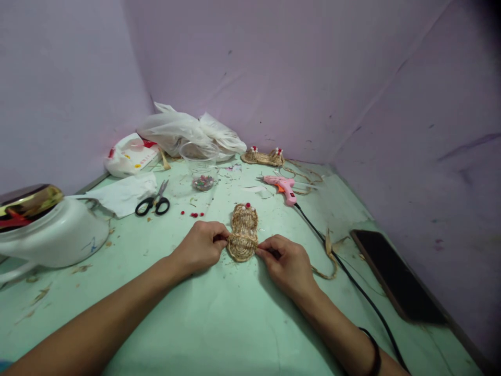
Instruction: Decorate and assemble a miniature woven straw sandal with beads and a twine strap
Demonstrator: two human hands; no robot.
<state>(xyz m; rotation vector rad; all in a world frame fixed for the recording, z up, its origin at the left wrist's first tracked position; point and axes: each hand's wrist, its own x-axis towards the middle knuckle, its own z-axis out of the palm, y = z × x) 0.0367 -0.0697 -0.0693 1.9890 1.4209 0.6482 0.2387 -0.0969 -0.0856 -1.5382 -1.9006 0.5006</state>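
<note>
A woven straw sole (243, 230) lies upright in the middle of the green table, with white beads and a red bead at its far end. Across its near part runs a braided straw cord (242, 238). My left hand (201, 244) pinches the cord at the sole's left edge. At the right edge, my right hand (287, 261) has thumb and fingers closed on the same cord, whose loose tail (329, 272) curls out beyond that hand.
A pink glue gun (282, 187) with a black cable lies beyond my right hand, a phone (397, 277) at the right edge. Scissors (153, 201), red beads (194, 214), a cup of beads (201, 175) and a white pot (58, 235) stand leftward. Finished straw pieces (262, 156) lie behind.
</note>
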